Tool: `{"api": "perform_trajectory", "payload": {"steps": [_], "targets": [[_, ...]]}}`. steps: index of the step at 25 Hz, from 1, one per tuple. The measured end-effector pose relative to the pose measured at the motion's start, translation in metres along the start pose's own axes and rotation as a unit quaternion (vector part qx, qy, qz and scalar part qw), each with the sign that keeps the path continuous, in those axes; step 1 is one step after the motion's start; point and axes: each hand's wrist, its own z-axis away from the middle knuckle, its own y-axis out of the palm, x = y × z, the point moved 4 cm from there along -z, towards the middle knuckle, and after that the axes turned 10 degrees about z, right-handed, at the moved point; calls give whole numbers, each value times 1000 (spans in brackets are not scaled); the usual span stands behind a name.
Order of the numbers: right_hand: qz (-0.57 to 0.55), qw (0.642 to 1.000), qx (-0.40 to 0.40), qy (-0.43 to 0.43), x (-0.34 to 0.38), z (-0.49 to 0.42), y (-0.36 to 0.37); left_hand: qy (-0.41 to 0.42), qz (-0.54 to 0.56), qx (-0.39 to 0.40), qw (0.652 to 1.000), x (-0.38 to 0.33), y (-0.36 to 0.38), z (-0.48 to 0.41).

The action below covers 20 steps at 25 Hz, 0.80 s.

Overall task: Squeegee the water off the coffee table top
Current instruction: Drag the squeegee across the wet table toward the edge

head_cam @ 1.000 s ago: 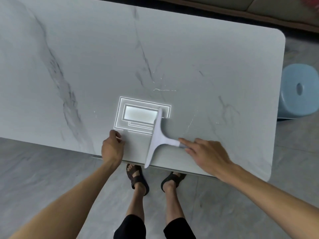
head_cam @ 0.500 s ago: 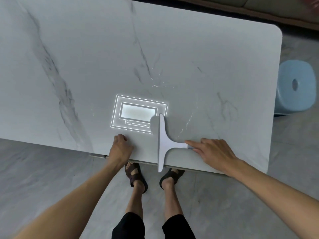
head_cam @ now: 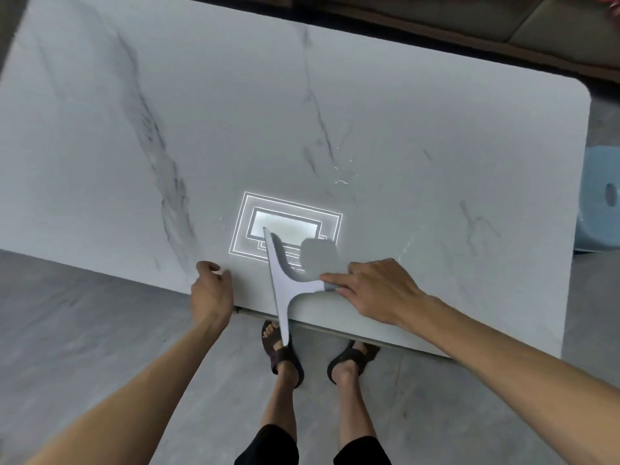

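A white T-shaped squeegee (head_cam: 280, 280) lies on the grey marble coffee table top (head_cam: 335, 112) near its front edge, and the blade's near end sticks out past that edge. My right hand (head_cam: 375, 290) grips the handle's end, with fingers stretched along it. My left hand (head_cam: 211, 290) rests curled on the table's front edge, left of the blade, holding nothing. A few glinting water streaks (head_cam: 342, 179) lie farther back on the top. A bright ceiling-light reflection (head_cam: 285, 226) shines under the blade's far tip.
A light blue plastic stool (head_cam: 600, 203) stands off the table's right end. A sofa (head_cam: 503, 25) runs along the far side. My sandalled feet (head_cam: 283, 350) are on the grey tiled floor under the front edge.
The squeegee has swung, its far tip tilting left and its near end now reaching further past the front edge. My left hand stays on the edge.
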Motion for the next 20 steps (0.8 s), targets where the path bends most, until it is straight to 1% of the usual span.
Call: {"api": "perform_trajectory", "payload": {"steps": [3,5,7,10,12,14,17,20], "targets": [[0,996,32,-85,71,-89,5,-15,16,-38,999,27,-40,-27],[13,994,23,-107,102,-135,4,-23,15,-47,999,40,-58,-42],[29,995,-8,-94,112,-167,1,-25,8,-30,999,47,-66,-54],[19,998,-43,-36,86,-179,-5,-21,5,20,1000,40,-60,-61],[-1,998,-53,16,52,-165,-5,-18,3,63,998,28,-47,-61],[-3,996,-58,69,14,-134,0,-7,-26,112,993,16,-30,-59],[12,988,-59,143,-40,-62,9,2,-61,185,981,-1,1,-52],[51,976,-32,211,-82,22,19,29,-115,249,961,-14,31,-41]]}}
